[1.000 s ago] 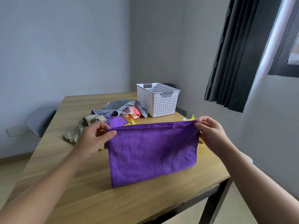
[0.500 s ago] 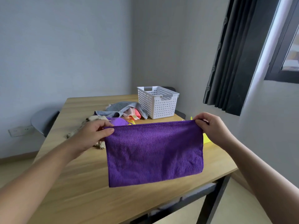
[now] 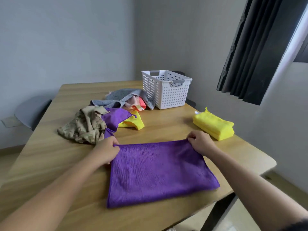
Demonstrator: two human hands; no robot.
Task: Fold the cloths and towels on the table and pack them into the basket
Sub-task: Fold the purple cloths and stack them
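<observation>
Pinching the two far corners of the purple microfibre cloth, left hand and right hand hold it flat on the wooden table, long axis left-right, body spreading toward the person. White perforated basket sits well beyond, nearer the right hand; its inside is hidden, fingertips tucked under.

A plain home room: wooden table, dark curtain by a window, wall socket.
</observation>
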